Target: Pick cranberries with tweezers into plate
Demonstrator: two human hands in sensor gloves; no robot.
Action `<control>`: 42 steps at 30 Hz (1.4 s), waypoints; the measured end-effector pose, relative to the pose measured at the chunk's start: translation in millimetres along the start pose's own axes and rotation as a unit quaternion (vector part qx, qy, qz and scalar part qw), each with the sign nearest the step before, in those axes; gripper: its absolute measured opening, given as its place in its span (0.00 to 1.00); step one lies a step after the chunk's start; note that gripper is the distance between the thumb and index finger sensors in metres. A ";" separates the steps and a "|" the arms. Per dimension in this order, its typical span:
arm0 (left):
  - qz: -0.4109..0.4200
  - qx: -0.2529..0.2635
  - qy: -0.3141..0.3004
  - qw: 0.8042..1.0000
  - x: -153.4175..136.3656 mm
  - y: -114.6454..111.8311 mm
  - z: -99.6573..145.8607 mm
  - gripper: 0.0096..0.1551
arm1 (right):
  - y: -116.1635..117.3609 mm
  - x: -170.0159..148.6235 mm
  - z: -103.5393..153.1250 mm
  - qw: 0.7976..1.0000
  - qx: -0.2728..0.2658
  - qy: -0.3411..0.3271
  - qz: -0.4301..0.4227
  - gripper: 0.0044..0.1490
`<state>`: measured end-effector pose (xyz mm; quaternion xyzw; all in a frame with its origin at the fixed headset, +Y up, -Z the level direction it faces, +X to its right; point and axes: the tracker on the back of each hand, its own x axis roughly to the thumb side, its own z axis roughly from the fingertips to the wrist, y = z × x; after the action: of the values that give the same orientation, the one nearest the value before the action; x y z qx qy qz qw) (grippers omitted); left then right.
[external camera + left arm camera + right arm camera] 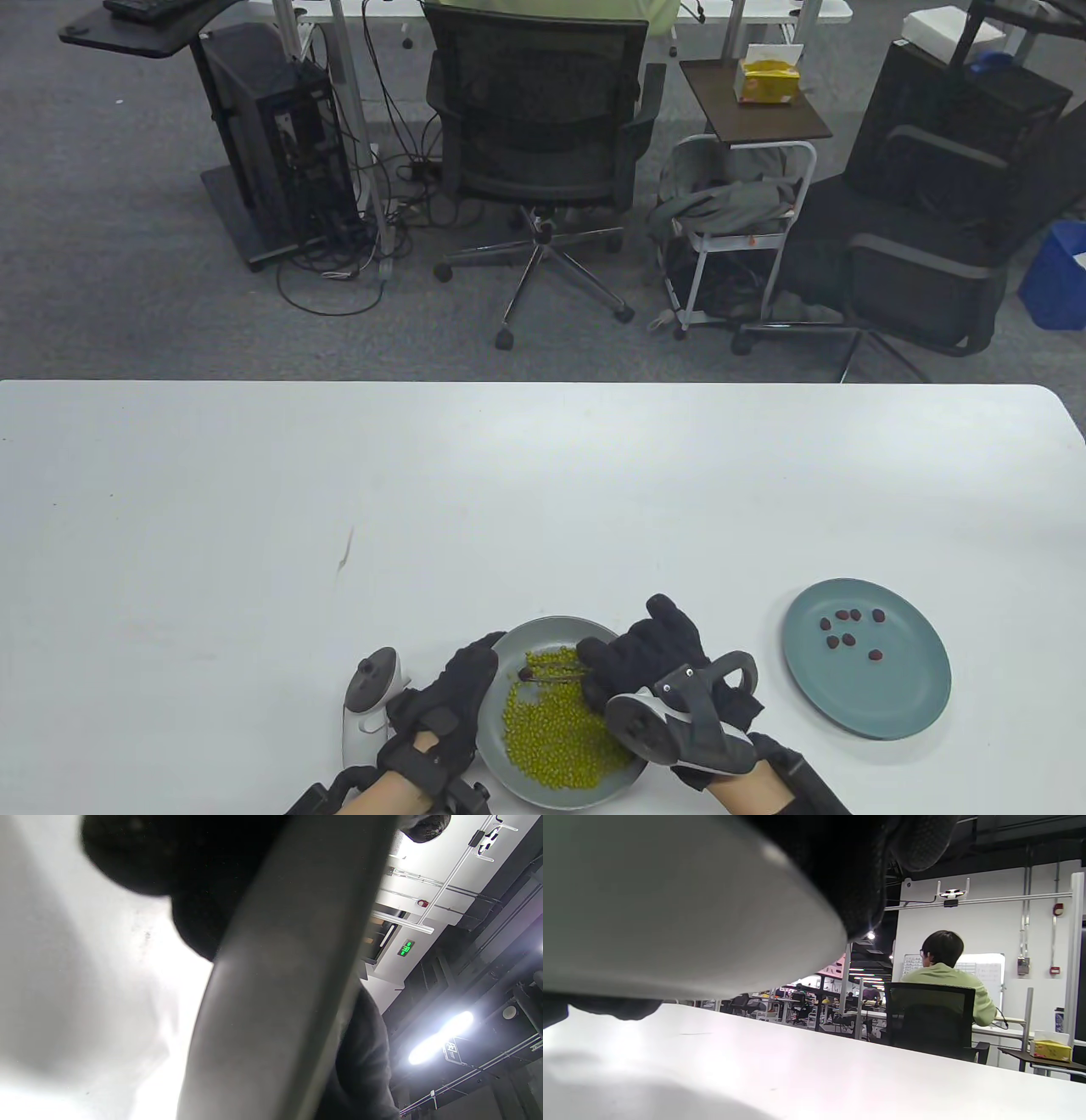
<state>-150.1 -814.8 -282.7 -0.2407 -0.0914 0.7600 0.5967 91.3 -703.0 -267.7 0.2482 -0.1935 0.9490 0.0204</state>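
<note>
I had my right hand [653, 658] closed around the tweezers [556, 677], their tips reaching left across the grey plate [543, 789] of green peas [551, 730] near the tabletop's front edge. At the tips sat a dark cranberry [526, 675] — whether it was already clamped or only touched, I could not tell from above. My left hand [450, 705] gripped that plate's left rim, I judge to keep it from sliding while I dug among the peas. The teal plate [912, 717] lay toward the front right corner, well apart from the pea plate, with several cranberries [848, 632] already on it — so the job was partway done, by my reckoning.

The table view alone showed the plates, peas and fruit. The left wrist view gave only the plate's rim close up, blurred, with dark glove above it and ceiling lights beyond. The right wrist view gave the pea plate's pale underside, the bare tabletop [840, 1069] and a seated person in green [944, 974] behind a black chair [929, 1018].
</note>
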 end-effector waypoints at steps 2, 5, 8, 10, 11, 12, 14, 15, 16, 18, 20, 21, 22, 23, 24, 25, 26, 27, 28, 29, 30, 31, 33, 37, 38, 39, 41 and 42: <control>-0.003 0.000 -0.001 1.000 -0.6 0.5 -0.2 0.35 | -1.0 1.4 -0.2 1.000 -0.006 -0.003 0.003 0.31; -0.001 0.000 0.001 1.000 -0.7 0.1 -0.1 0.35 | -1.3 3.4 0.6 1.000 -0.012 -0.010 0.004 0.30; -0.002 0.000 0.002 1.000 -0.6 -0.3 0.1 0.35 | -0.5 3.9 0.9 1.000 -0.011 -0.010 -0.001 0.29; -0.002 0.001 0.002 1.000 -0.8 -0.4 0.2 0.35 | -0.2 3.8 0.9 1.000 -0.009 -0.010 -0.003 0.29; -0.002 0.000 0.002 1.000 -0.9 -0.5 0.1 0.35 | -0.1 3.7 1.0 1.000 -0.010 -0.010 -0.004 0.29; -0.002 0.000 0.002 1.000 -0.9 -0.5 0.1 0.35 | 0.1 3.6 1.1 1.000 -0.011 -0.010 -0.004 0.29; 0.000 0.001 0.003 1.000 -1.0 -0.4 0.0 0.35 | -0.9 2.5 1.5 1.000 -0.013 -0.007 -0.006 0.29; 0.003 0.002 0.003 1.000 -1.2 0.0 0.0 0.35 | -2.4 1.0 1.8 1.000 -0.017 -0.006 -0.008 0.29; 0.003 0.002 0.003 1.000 -1.1 0.1 0.1 0.35 | -3.5 -0.1 2.0 1.000 -0.018 -0.005 -0.010 0.29; 0.004 0.005 0.002 1.000 -0.8 1.1 0.3 0.35 | -8.2 -6.0 3.1 1.000 -0.026 0.003 -0.011 0.29; 0.005 0.008 0.001 1.000 -0.4 1.9 0.4 0.35 | -12.3 -12.5 3.6 0.999 -0.028 0.014 -0.014 0.29; 0.007 0.009 0.001 1.000 -0.1 2.2 0.3 0.35 | -13.9 -15.5 4.0 0.999 -0.033 0.019 -0.017 0.29; 0.007 0.009 0.000 1.000 0.0 2.4 0.3 0.35 | -15.7 -19.0 4.2 0.999 -0.034 0.024 -0.019 0.29; 0.008 0.010 -0.001 1.000 0.1 2.6 0.3 0.35 | -17.8 -23.4 4.8 0.999 -0.036 0.031 -0.020 0.29; 0.008 0.010 -0.001 1.000 0.2 2.9 0.3 0.35 | -18.5 -25.0 5.0 0.999 -0.036 0.033 -0.020 0.29; 0.008 0.011 -0.001 1.000 0.3 3.1 0.5 0.35 | -20.5 -29.7 5.9 0.998 -0.038 0.039 -0.020 0.29; 0.009 0.012 -0.001 1.000 0.4 3.6 0.7 0.35 | -22.2 -33.8 6.6 0.998 -0.042 0.046 -0.020 0.29; 0.009 0.012 -0.002 1.000 0.6 3.7 0.8 0.35 | -23.3 -35.8 7.0 0.998 -0.043 0.049 -0.019 0.29; 0.010 0.013 -0.002 1.000 0.8 4.2 0.8 0.35 | -25.1 -39.7 7.5 0.997 -0.045 0.053 -0.020 0.29; 0.010 0.013 -0.003 1.000 1.1 4.5 0.8 0.35 | -26.2 -41.9 8.0 0.997 -0.047 0.056 -0.020 0.29; 0.011 0.014 -0.004 1.000 1.4 5.0 0.8 0.35 | -28.0 -45.1 8.7 0.997 -0.050 0.061 -0.019 0.29; 0.011 0.015 -0.005 1.000 1.8 5.5 1.0 0.35 | -29.3 -47.9 9.4 0.996 -0.051 0.064 -0.018 0.29; 0.012 0.016 -0.006 1.000 2.2 6.7 1.2 0.35 | -31.3 -52.9 10.7 0.996 -0.055 0.070 -0.019 0.29; 0.011 0.019 -0.009 1.000 3.6 9.0 2.4 0.35 | -37.0 -64.0 13.8 0.995 -0.059 0.085 -0.019 0.29; 0.011 0.019 -0.009 1.000 3.8 9.3 2.5 0.35 | -38.2 -66.1 14.3 0.994 -0.058 0.087 -0.019 0.29; 0.012 0.020 -0.010 1.000 4.4 10.0 3.0 0.35 | -39.5 -69.0 15.3 0.994 -0.059 0.090 -0.019 0.29; 0.014 0.021 -0.013 1.000 5.5 11.0 3.5 0.35 | -42.5 -76.0 16.4 0.993 -0.062 0.098 -0.018 0.29; 0.014 0.022 -0.014 1.000 6.2 11.6 3.8 0.35 | -43.8 -80.7 17.1 0.992 -0.065 0.104 -0.018 0.29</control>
<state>-163.0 -811.5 -285.9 -0.2177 -0.0797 0.7736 0.5898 175.8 -664.3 -277.0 0.1494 -0.2466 0.9547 0.0736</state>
